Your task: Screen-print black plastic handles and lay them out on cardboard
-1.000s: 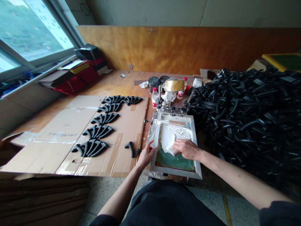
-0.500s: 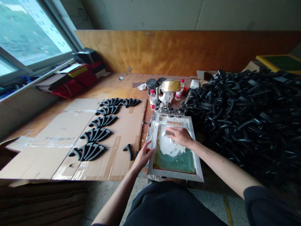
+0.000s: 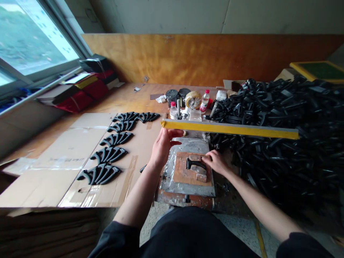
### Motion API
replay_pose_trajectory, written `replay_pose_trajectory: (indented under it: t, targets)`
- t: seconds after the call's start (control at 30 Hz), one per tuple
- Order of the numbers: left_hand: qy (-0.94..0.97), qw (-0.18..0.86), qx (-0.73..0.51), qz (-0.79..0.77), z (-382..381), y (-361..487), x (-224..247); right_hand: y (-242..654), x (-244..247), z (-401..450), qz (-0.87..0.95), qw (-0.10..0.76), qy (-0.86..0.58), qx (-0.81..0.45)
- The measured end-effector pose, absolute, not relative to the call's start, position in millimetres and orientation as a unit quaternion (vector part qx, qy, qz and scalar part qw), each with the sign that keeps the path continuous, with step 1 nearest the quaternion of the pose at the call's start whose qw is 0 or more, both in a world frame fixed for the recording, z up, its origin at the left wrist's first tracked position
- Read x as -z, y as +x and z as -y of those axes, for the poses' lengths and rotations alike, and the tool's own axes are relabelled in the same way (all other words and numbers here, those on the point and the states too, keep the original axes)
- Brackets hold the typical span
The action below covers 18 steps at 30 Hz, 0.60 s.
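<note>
Left hand (image 3: pixel 162 145) grips the raised frame (image 3: pixel 228 128) while right fingers (image 3: pixel 212 159) pinch the black handle (image 3: pixel 195 163); a slip could drop it.

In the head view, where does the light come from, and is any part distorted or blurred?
Head view: daylight enters from the window at upper left; the straight yellow frame edge and the wooden backboard look slightly bent by the wide lens; the hands are sharp.

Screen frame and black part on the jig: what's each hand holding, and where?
Left hand holds the raised screen frame up by its left corner. Right hand has fingertips on the right end of the black part on the jig plate; a closed grip cannot be told.
</note>
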State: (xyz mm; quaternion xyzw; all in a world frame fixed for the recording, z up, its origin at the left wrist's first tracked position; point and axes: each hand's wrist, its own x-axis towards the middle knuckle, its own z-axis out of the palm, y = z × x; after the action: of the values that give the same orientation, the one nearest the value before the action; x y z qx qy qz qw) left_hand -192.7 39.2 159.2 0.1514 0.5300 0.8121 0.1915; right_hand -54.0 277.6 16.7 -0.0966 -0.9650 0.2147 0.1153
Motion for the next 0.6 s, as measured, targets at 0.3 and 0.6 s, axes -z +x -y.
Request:
replay_pose_trajectory:
  t: [0.3, 0.6]
  targets:
    - [-0.068, 0.499, -0.688, -0.523, -23.6, -89.0, -57.8, -56.1, -29.2, -161.6, 0.974, 0.063, -0.087, -0.199]
    - [-0.205, 0.289, -0.513, -0.782, 119.3, -165.4, 34.5, -6.0, -18.7, -313.2, 0.914, -0.202, -0.35, -0.033]
